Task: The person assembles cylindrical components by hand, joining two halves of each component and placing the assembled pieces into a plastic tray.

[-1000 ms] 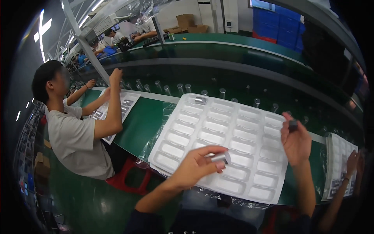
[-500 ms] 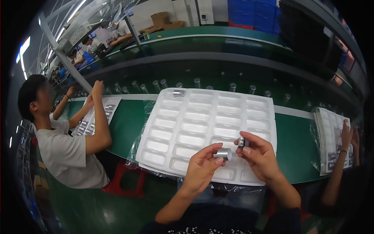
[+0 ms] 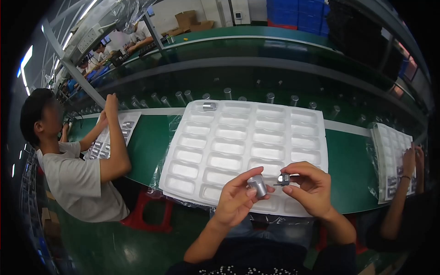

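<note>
My left hand [image 3: 237, 197] grips a silver metal cylinder [image 3: 258, 186] between thumb and fingers, tilted over the near part of the white tray [image 3: 208, 153]. Just to its right, my right hand [image 3: 311, 189] pinches a small dark and silver part with a thin pin [image 3: 284, 179]; its exact kind is unclear. The two pieces are close but apart. The tray has rows of oblong pockets. In its far left pocket lies another silver cylinder [image 3: 209, 106].
Silver cylinders [image 3: 270, 97] stand in a row on the dark conveyor beyond the tray. A co-worker [image 3: 68, 156] sits at the left by a partly filled tray [image 3: 133, 120]. At the right, another person's hands [image 3: 410, 160] are over a tray [image 3: 385, 137]. A red stool [image 3: 151, 211] stands below.
The cylinder in my left hand has turned from lying sideways to tilted, with its end facing up. My right hand has lowered slightly and turned its small part, so the pin points left.
</note>
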Demonstrator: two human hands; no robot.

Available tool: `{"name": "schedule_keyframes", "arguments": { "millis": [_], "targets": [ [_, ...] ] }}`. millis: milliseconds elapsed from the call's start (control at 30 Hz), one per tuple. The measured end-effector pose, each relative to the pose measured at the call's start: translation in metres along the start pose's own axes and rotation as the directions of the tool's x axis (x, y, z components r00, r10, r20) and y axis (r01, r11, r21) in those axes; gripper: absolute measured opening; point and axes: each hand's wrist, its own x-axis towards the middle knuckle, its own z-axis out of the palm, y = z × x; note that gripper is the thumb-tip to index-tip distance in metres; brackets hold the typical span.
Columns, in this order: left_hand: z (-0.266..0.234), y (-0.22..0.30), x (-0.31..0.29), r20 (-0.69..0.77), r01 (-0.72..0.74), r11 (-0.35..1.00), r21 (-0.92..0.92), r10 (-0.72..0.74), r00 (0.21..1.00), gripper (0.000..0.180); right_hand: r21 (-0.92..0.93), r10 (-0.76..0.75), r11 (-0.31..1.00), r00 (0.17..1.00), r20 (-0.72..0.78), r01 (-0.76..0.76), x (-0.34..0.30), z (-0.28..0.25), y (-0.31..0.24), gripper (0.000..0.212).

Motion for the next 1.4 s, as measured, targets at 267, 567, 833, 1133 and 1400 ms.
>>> {"name": "schedule_keyframes", "arguments": {
  "millis": [267,567,833,1133,1400],
  "targets": [
    [-0.015,0.0,0.003,0.049,0.182,0.981,0.068,-0.186,0.981,0.027,-0.181,-0.196,0.958,0.969,0.153,0.223,0.016,-0.008,-0.007,0.037],
    [-0.006,-0.001,0.005,-0.039,0.235,0.956,0.174,-0.231,0.972,0.029,-0.396,-0.241,0.837,0.903,0.356,0.379,0.018,-0.009,-0.024,0.033],
    [-0.003,-0.002,0.009,-0.081,0.283,0.939,0.195,-0.272,0.959,0.034,-0.477,-0.261,0.746,0.862,0.435,0.466,0.018,-0.007,-0.028,0.029],
    [0.001,-0.012,0.008,-0.154,0.217,0.917,0.335,-0.174,0.973,0.037,-0.684,-0.257,0.535,0.867,0.427,0.496,0.012,-0.001,-0.031,0.036],
    [0.006,-0.018,0.005,0.04,0.013,0.81,0.587,-0.045,0.998,0.046,-0.641,-0.443,0.46,0.784,0.435,0.615,0.006,0.003,-0.019,0.034]
  ]
}}
